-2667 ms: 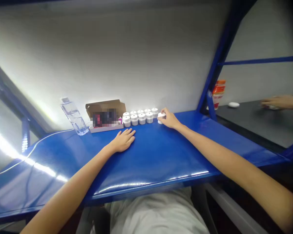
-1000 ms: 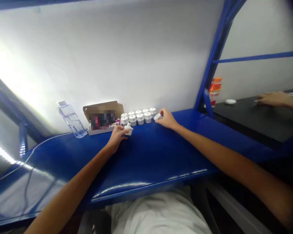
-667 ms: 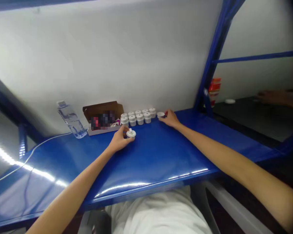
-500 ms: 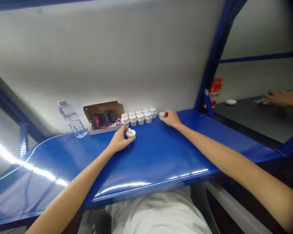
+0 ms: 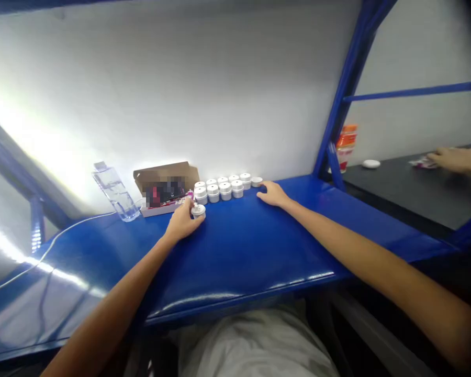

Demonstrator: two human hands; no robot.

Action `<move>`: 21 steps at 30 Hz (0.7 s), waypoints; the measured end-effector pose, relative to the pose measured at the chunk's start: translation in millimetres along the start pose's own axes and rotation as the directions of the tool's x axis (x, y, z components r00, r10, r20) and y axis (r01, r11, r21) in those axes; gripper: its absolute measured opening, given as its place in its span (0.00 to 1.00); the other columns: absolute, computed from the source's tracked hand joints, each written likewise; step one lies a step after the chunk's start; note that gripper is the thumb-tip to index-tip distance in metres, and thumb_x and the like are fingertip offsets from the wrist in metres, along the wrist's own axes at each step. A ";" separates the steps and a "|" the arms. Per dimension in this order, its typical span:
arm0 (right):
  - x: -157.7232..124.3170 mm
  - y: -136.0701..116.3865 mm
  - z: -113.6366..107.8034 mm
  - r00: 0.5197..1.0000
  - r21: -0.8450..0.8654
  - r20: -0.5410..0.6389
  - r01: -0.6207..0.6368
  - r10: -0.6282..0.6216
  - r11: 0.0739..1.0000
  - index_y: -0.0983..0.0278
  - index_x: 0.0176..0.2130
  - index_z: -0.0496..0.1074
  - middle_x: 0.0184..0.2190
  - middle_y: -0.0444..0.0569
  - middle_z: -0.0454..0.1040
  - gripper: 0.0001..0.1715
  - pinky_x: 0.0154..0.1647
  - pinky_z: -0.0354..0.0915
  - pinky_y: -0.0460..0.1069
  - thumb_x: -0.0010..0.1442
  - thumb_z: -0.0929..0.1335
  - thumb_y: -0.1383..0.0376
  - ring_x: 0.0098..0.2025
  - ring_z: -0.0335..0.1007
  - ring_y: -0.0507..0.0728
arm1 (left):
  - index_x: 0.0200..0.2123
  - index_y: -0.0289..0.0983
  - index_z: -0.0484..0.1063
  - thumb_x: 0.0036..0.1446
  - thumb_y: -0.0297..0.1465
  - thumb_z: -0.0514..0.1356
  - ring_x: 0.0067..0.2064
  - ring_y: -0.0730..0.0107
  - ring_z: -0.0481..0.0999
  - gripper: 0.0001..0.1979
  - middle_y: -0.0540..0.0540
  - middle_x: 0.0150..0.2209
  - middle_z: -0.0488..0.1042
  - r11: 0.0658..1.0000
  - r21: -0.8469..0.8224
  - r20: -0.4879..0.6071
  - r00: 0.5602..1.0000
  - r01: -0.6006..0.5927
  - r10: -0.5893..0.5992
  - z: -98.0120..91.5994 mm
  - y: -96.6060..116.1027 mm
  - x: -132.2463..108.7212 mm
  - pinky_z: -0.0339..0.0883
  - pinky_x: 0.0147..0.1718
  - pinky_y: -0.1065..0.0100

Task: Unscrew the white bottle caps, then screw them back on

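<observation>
My left hand (image 5: 185, 219) is wrapped around a small white round container (image 5: 198, 211) with small pale bits on its top, in front of the cardboard box. Two rows of white lidded jars (image 5: 225, 191) stand against the wall. At the right end of the back row sits a lower white cup (image 5: 256, 181). Beside that cup is my right hand (image 5: 272, 193), its thumb and fingers apart at the cup's right edge, with nothing seen between them.
An open cardboard box (image 5: 167, 166) with dark and red items stands left of the jars, beside a tilted clear bottle (image 5: 115, 191) and a white cable. Beyond the blue frame, another person's hand (image 5: 451, 158) is over a dark table (image 5: 400, 188) with a white oval object (image 5: 371, 164).
My left hand has moved slightly left with the white container. The low cup now stands closer to the jar row, and my right hand has opened and let go of it.
</observation>
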State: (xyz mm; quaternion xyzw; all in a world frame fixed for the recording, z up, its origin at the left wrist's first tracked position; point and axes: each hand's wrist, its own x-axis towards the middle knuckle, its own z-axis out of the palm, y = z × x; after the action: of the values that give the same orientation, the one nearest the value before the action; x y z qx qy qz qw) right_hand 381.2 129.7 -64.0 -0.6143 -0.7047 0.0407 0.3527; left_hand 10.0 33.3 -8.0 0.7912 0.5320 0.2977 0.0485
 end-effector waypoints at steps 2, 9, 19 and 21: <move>-1.0 -0.8 0.0 1.000 -0.017 0.017 -0.012 0.012 1.000 0.65 0.53 0.74 0.56 0.58 0.75 0.26 0.60 0.65 0.59 0.56 0.69 0.60 0.58 0.71 0.66 | 0.39 0.42 0.63 0.54 0.41 0.62 0.38 0.58 0.77 0.15 0.46 0.37 0.76 1.000 0.007 0.005 1.000 0.010 -0.010 -0.5 -2.8 1.0 0.65 0.38 0.63; 3.1 -22.0 -6.6 0.998 -0.137 -0.013 0.055 -0.057 0.989 0.63 0.64 0.63 0.65 0.60 0.64 0.37 0.64 0.59 0.66 0.57 0.68 0.59 0.65 0.62 0.70 | 0.39 0.42 0.61 0.55 0.41 0.61 0.40 0.57 0.77 0.15 0.45 0.38 0.76 0.987 0.130 -0.025 0.996 0.092 -0.090 -1.3 -7.3 2.0 0.63 0.35 0.64; 22.4 -51.7 -22.9 0.968 -0.234 0.129 0.240 -0.215 0.942 0.63 0.55 0.69 0.56 0.60 0.73 0.26 0.58 0.61 0.61 0.57 0.68 0.60 0.59 0.66 0.70 | 0.43 0.41 0.61 0.55 0.43 0.61 0.47 0.49 0.77 0.18 0.39 0.46 0.77 0.941 0.237 -0.027 0.970 0.241 -0.242 -11.7 -14.3 2.5 0.65 0.38 0.61; 6.6 -55.4 -28.8 0.975 -0.211 0.080 0.219 -0.207 0.953 0.63 0.49 0.70 0.49 0.58 0.76 0.20 0.50 0.64 0.56 0.58 0.68 0.59 0.50 0.71 0.66 | 0.44 0.41 0.62 0.55 0.43 0.61 0.48 0.48 0.77 0.18 0.38 0.47 0.76 0.935 0.249 -0.009 0.966 0.252 -0.258 -15.6 -17.7 3.8 0.65 0.38 0.61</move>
State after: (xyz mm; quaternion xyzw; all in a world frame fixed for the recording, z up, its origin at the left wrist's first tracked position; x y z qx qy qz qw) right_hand 350.7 111.4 -12.3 -0.5684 -0.7767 -0.0577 0.2653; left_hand -11.6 40.4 -0.6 0.7188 0.6625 0.2106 -0.0063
